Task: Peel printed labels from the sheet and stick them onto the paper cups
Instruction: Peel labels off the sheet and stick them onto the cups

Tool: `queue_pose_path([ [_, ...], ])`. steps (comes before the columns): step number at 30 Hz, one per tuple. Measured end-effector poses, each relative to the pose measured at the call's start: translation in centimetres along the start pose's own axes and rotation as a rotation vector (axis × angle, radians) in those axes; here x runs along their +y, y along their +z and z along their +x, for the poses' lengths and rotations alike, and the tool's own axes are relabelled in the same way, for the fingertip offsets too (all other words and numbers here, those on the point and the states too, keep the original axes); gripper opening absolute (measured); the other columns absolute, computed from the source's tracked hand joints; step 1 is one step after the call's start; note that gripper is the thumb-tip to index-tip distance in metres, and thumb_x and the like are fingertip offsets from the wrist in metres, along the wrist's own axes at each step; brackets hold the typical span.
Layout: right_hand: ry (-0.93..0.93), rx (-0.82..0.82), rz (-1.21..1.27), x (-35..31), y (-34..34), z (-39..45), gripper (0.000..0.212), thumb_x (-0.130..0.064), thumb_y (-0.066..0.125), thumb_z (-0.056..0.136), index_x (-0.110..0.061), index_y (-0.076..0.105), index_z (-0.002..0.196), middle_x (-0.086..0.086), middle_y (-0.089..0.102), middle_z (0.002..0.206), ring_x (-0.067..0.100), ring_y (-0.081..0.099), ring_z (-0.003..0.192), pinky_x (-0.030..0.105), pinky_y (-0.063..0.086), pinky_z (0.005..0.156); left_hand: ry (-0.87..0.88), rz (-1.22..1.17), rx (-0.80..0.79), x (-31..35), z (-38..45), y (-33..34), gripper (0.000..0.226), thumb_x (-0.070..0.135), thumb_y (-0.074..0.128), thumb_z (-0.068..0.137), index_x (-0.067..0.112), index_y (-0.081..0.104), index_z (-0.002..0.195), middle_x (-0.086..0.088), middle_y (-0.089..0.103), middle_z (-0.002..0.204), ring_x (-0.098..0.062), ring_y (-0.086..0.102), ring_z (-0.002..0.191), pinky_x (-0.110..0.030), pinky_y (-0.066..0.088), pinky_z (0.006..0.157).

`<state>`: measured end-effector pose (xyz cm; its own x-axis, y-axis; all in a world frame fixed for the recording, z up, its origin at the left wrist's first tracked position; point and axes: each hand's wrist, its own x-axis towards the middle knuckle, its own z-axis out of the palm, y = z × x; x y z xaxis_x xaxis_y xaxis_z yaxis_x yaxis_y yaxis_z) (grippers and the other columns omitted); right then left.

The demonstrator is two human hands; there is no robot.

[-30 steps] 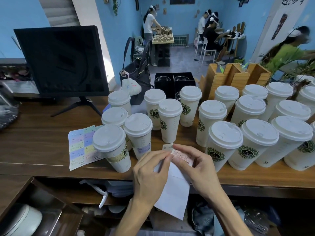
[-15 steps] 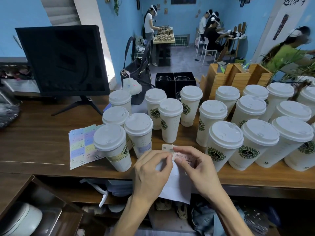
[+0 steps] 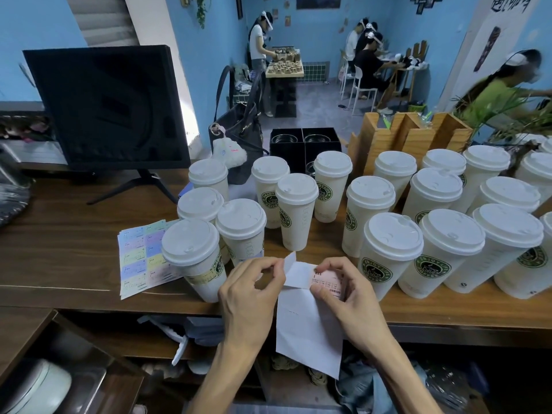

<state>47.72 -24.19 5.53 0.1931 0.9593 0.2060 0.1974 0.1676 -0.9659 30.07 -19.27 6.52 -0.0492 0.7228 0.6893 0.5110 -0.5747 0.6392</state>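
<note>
Head view: a white backing sheet (image 3: 307, 330) is being held over the near edge of the desk (image 3: 59, 249), just in front of the lidded paper cups (image 3: 388, 258). Its top flap is being pinched by the left hand (image 3: 248, 300), while a pink printed label (image 3: 327, 279) is being pinched in the right hand's (image 3: 346, 294) grip.

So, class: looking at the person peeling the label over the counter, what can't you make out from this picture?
- Label: print too small to read; the right hand covers part of it.
- Backing sheet: only its blank side shows, pinched by the left hand.
- Coloured label sheets: right edge hidden behind the nearest cup.
- Cups at the right edge: cut off by the frame.
- Cup contents: hidden by lids.
</note>
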Motion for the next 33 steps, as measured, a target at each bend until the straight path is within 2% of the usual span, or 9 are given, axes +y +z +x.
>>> queue_pose_path([
  [3,0.048,0.0,-0.036,1.2,0.2,0.3,0.029,0.003,0.074,0.088,-0.019,0.064,0.103,-0.018,0.065,0.093,0.002,0.055,0.078,0.016,0.043,0.071,-0.004,0.0,0.018,0.0,0.2,-0.4,0.014,0.023,0.068,0.09,0.014,0.077,0.083,0.01,0.071,0.081,-0.004,0.06,0.072,-0.014,0.047,0.069],
  [9,0.188,-0.035,-0.157,5.0,1.2,1.8,0.04,-0.002,0.075,0.086,-0.038,0.06,0.094,-0.015,0.068,0.096,0.007,0.059,0.082,0.025,0.047,0.075,-0.027,0.059,0.033,-0.8,0.0,-1.1,0.009,0.003,0.08,0.084,0.011,0.078,0.083,0.007,0.07,0.078,-0.005,0.058,0.071,-0.005,0.04,0.072],
  [17,0.236,-0.05,-0.464,6.3,3.5,5.0,0.035,-0.013,0.066,0.087,-0.03,0.042,0.107,0.0,0.066,0.082,0.021,0.06,0.076,0.036,0.044,0.072,0.009,0.042,0.049,-1.4,-0.6,-1.4,0.016,0.024,0.068,0.09,0.013,0.079,0.084,0.01,0.07,0.079,0.0,0.058,0.074,-0.005,0.04,0.076],
  [19,0.197,-0.028,-0.56,6.9,3.7,5.4,0.037,-0.017,0.066,0.086,-0.029,0.041,0.11,0.0,0.064,0.09,0.024,0.059,0.084,0.037,0.046,0.076,0.03,0.049,0.051,-1.5,-0.6,-1.3,0.015,0.023,0.069,0.089,0.014,0.079,0.084,0.011,0.069,0.078,0.001,0.057,0.073,-0.006,0.041,0.074],
  [23,0.168,0.047,-0.779,7.7,4.1,5.5,0.048,-0.026,0.068,0.088,-0.024,0.045,0.13,0.002,0.047,0.128,0.031,0.05,0.115,0.049,0.043,0.098,0.034,0.056,0.048,-2.0,-0.9,-1.0,0.014,0.024,0.069,0.09,0.015,0.079,0.085,0.015,0.068,0.08,0.0,0.058,0.073,-0.014,0.047,0.07],
  [25,0.127,0.107,-0.845,7.8,4.2,5.3,0.049,-0.029,0.07,0.088,-0.025,0.049,0.132,0.003,0.043,0.135,0.034,0.046,0.119,0.052,0.043,0.099,0.041,0.053,0.04,-2.2,-1.2,-0.7,0.014,0.024,0.069,0.091,0.016,0.079,0.086,0.013,0.069,0.081,-0.001,0.059,0.073,-0.019,0.05,0.068],
  [29,-0.016,0.21,-0.94,8.3,4.4,5.0,0.013,-0.026,0.075,0.09,-0.026,0.07,0.102,0.003,0.056,0.113,0.035,0.055,0.101,0.049,0.047,0.083,0.07,0.067,0.028,-2.8,-1.8,-0.1,0.009,0.02,0.071,0.09,0.017,0.078,0.085,0.012,0.07,0.081,-0.004,0.062,0.073,-0.028,0.053,0.066],
  [31,-0.065,0.22,-0.926,8.3,4.3,4.7,0.008,-0.024,0.075,0.091,-0.028,0.073,0.097,-0.002,0.059,0.106,0.031,0.055,0.098,0.046,0.046,0.081,0.109,0.111,0.03,-3.3,-2.1,0.3,0.006,0.018,0.074,0.09,0.018,0.079,0.086,0.011,0.073,0.083,-0.009,0.065,0.072,-0.033,0.055,0.066],
  [33,-0.075,0.198,-0.741,7.4,4.0,3.9,0.007,-0.028,0.068,0.098,-0.028,0.073,0.095,-0.009,0.064,0.098,0.021,0.058,0.091,0.041,0.047,0.079,0.154,0.149,0.034,-3.6,-2.4,0.7,0.005,0.017,0.076,0.09,0.018,0.079,0.086,0.01,0.075,0.086,-0.012,0.066,0.072,-0.034,0.056,0.067],
])
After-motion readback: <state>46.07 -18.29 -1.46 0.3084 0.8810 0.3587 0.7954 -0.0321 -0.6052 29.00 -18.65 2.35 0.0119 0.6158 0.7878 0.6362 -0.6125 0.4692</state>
